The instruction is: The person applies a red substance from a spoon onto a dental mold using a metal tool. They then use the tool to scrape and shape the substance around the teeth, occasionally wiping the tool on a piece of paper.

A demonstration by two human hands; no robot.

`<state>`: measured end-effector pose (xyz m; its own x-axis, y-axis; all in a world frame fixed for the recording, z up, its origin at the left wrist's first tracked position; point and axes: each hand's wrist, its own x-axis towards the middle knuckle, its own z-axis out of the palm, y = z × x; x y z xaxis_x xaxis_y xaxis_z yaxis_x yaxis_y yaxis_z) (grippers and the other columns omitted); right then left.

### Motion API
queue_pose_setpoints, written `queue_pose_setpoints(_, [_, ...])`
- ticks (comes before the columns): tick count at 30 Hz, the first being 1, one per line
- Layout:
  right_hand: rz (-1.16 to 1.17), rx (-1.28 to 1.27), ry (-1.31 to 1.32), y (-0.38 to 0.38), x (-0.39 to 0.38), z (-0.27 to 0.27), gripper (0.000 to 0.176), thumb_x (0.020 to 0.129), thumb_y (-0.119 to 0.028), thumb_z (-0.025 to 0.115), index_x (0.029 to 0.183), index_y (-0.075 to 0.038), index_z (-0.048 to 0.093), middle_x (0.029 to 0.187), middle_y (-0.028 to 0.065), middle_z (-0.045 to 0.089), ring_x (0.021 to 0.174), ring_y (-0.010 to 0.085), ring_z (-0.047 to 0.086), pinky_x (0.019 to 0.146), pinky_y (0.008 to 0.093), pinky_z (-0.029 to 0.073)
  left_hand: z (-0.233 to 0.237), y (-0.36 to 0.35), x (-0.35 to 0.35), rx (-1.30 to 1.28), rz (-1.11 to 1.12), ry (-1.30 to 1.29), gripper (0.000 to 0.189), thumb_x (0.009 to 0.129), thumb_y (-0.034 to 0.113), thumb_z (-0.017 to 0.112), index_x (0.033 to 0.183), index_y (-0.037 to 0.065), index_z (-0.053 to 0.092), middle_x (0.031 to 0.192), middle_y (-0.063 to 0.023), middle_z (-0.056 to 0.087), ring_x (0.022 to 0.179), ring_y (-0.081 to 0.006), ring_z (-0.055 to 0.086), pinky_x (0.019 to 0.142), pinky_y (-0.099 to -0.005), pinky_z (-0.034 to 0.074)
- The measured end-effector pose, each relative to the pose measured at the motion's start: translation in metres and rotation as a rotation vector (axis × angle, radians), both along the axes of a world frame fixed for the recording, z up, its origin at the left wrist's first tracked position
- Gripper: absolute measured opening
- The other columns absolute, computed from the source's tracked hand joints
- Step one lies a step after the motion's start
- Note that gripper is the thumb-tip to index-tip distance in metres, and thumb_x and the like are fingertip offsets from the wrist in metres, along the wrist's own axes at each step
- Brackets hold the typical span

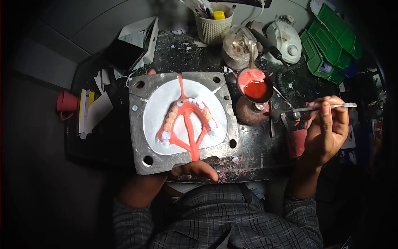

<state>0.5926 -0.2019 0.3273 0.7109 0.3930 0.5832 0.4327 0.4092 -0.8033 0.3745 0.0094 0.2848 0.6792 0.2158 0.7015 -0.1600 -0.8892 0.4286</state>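
Note:
My left hand (197, 169) supports a square grey metal dental flask (138, 120) from below, thumb along its near edge; most of the fingers are hidden underneath. White plaster (154, 108) fills the flask. Set in it is a horseshoe of pink wax (188, 124) with pale denture teeth (169, 121) and wax strips running to the rim. In my right hand (330, 130), a thin metal wax spatula (306, 109) is pinched near its handle end, its tip pointing left. Left of that tip, a small pan of melted red wax (256, 90) sits over a spirit burner (251, 113).
A pink sheet of wax (298, 141) lies below the spatula. Behind stand a bagged jar (239, 49), a white handpiece unit (285, 41), a cup of tools (213, 29) and green bins (331, 41). A pink mug (67, 103) is far left.

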Motion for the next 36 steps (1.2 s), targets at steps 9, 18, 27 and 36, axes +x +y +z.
queue_pose_setpoints(9, [0.252,0.003,-0.215,-0.008,-0.029,-0.015,0.027,0.097,-0.02,0.07,0.099,0.001,0.053,0.083,0.0223,0.068,0.068,0.0264,0.072,0.059,0.0358,0.063,-0.015,-0.012,0.006,0.156,0.113,-0.023,0.144,0.056,0.084,0.076,0.156,-0.002,0.017,0.152,-0.0369,0.026,0.139,-0.0449,0.04,0.113,-0.0582,0.038])
queue_pose_setpoints(18, [0.355,-0.128,-0.623,-0.003,-0.033,-0.006,0.024,0.083,-0.012,0.083,0.1,0.0,0.071,0.095,0.0179,0.075,0.08,0.0256,0.076,0.065,0.0333,0.063,-0.017,-0.007,0.005,0.182,0.132,-0.024,0.146,0.054,0.086,0.075,0.156,-0.001,0.016,0.152,-0.0351,0.027,0.14,-0.0443,0.039,0.115,-0.0579,0.034])
queue_pose_setpoints(27, [0.427,-0.108,-0.668,0.002,-0.032,-0.01,0.025,0.078,-0.009,0.085,0.097,0.002,0.073,0.099,0.0179,0.075,0.083,0.0269,0.077,0.069,0.0333,0.064,-0.013,-0.004,0.004,0.202,0.2,-0.044,0.149,0.052,0.088,0.074,0.156,-0.001,0.015,0.153,-0.0332,0.027,0.141,-0.0436,0.038,0.116,-0.0575,0.03])
queue_pose_setpoints(36, [0.416,-0.117,-0.656,0.002,-0.031,-0.007,0.023,0.079,-0.009,0.084,0.097,0.002,0.073,0.097,0.0181,0.075,0.081,0.0271,0.077,0.067,0.0327,0.064,-0.013,-0.006,0.002,0.211,0.165,-0.027,0.152,0.049,0.089,0.073,0.156,-0.001,0.015,0.153,-0.0314,0.027,0.141,-0.0429,0.037,0.118,-0.0571,0.026])
